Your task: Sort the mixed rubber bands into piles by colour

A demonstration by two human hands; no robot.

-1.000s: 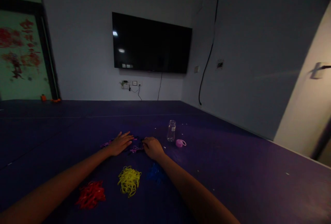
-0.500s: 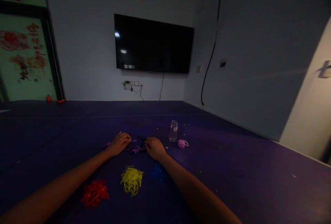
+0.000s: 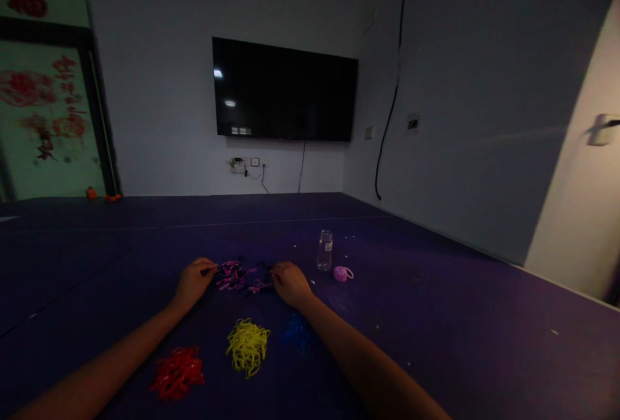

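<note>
A mixed pile of pink and black rubber bands (image 3: 231,275) lies on the purple surface between my hands. At its left edge is my left hand (image 3: 194,283), fingertips pinched together; what they hold, if anything, is too small to make out. My right hand (image 3: 290,283) is closed, its fingertips on dark strands at the edge of some black rubber bands (image 3: 264,270). Nearer to me lie a heap of yellow rubber bands (image 3: 248,346), a heap of red ones (image 3: 178,373) and a dim blue heap (image 3: 296,332) beside my right forearm.
Right of my right hand stands a clear bottle (image 3: 325,252) without its lid. A pink lid with a loop (image 3: 341,273) lies beside it. White scraps dot the purple surface (image 3: 460,316). A television (image 3: 285,90) hangs on the far wall.
My left hand has drawn back to the left, off the pile, uncovering more pink and black bands. My right hand stays near the black bands. The view has shifted slightly.
</note>
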